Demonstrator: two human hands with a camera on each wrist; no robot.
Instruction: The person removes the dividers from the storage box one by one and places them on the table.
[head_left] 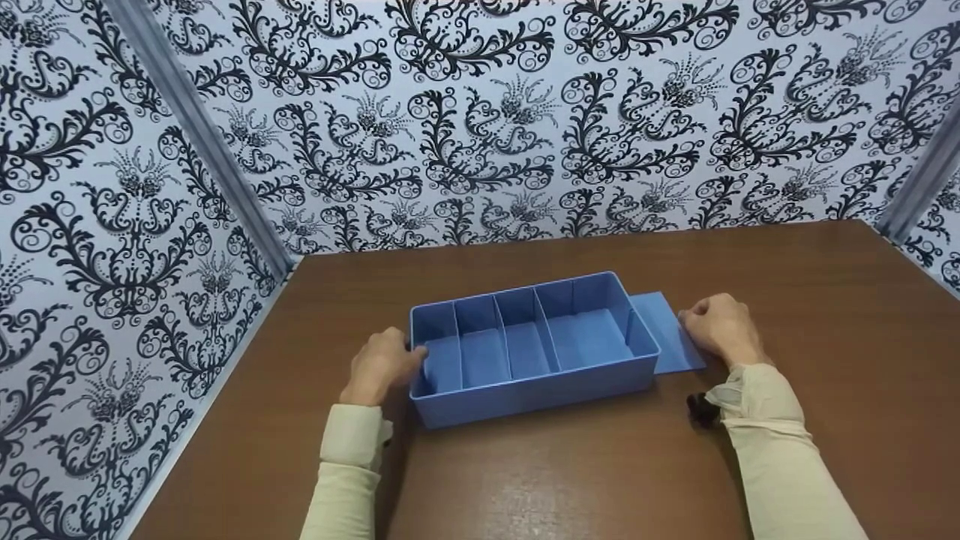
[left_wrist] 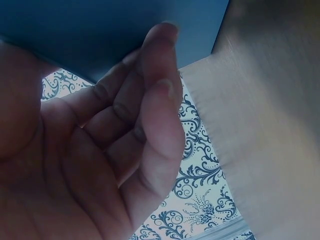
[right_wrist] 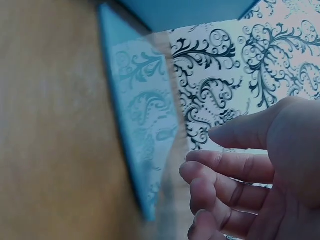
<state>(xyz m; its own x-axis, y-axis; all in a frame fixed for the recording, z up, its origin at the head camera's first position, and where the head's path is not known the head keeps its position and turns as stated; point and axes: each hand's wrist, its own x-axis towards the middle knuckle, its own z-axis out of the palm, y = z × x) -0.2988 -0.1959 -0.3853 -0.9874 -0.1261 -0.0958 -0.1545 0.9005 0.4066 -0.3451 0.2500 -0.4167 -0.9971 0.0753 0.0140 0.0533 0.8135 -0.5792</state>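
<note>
Blue box: lying upright and open-topped on a brown table, slightly askew, right end set farther back than the left; split by three dividers into four compartments, widest at the right end.
Left hand: at the left end of the box, gripping its end wall; knuckles uppermost, thumb over the rim on the inner side, and, in the left wrist view, fingers curled against the blue plastic.
Left arm: in a cream sleeve, reaching forward from in front of the box's left end.
Right hand: beyond the right end of the box, holding nothing; fingers loosely bent and thumb fairly straight in the right wrist view, near the outer edge of the panel.
Blue panel: flat on the table at the box's right end; cannot tell whether tucked beneath it.
Right arm: cream-sleeved too, angled inward towards the box, with a small black object at the wrist.
Backdrop: black-and-white scrollwork wallpaper behind the box and to its left.
</note>
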